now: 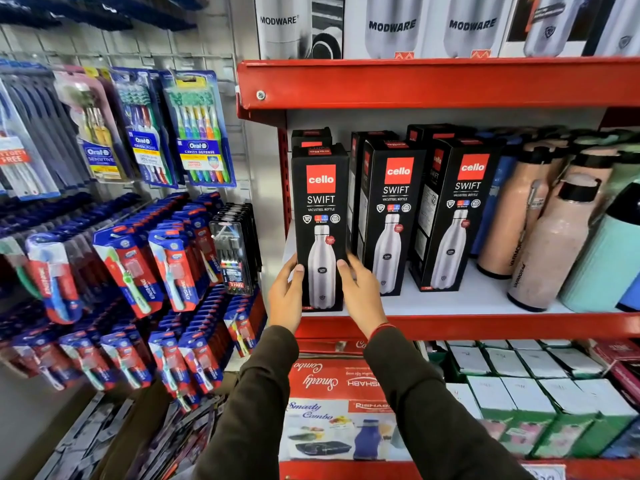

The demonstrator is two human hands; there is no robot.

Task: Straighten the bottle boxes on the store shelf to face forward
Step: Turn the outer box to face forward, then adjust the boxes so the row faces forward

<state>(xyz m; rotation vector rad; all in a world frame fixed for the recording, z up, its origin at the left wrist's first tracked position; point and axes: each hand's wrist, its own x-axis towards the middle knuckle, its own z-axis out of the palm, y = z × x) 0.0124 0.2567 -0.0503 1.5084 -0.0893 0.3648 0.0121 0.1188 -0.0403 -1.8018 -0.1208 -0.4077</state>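
Observation:
Three black "cello SWIFT" bottle boxes stand in a front row on the white shelf board [450, 299] with its red front lip. The leftmost box [320, 209] stands upright with its front face towards me, at the shelf's front edge. My left hand [285, 296] grips its lower left side and my right hand [360, 292] grips its lower right side. The middle box [393, 216] and the right box [455, 216] stand further back, turned slightly so their left sides show. More black boxes [311, 136] stand behind them, mostly hidden.
Loose pink, teal and blue bottles [554, 244] crowd the shelf to the right. Toothbrush packs [194, 129] hang on a grid wall to the left. A red shelf [433, 81] with Modware boxes sits above. Boxed sets [332, 386] fill the shelf below.

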